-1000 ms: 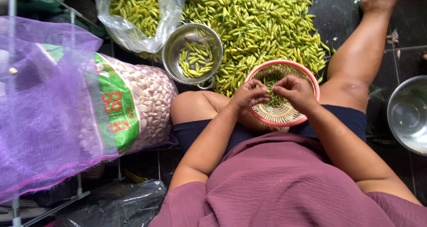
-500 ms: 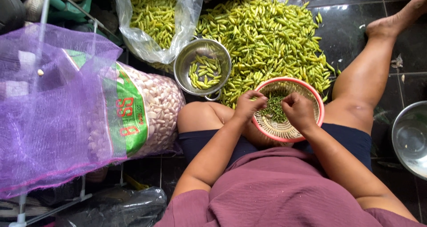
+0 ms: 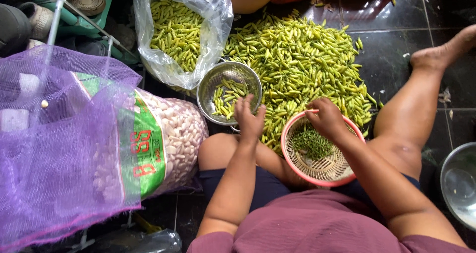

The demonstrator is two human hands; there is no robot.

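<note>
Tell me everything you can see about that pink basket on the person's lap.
The pink basket is round and shallow, with a pink plastic-looking rim and a pale woven base. It rests tilted on the person's lap, holding a small heap of thin green stems. The right hand lies over its far rim, next to the chilli pile.

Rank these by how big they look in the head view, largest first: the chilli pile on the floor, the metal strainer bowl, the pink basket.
1. Chilli pile, by far the widest.
2. Pink basket and metal strainer bowl: they look nearly alike; the basket sits on the lap, nearer the camera, and the right hand hides part of it, so no ranking.
</note>
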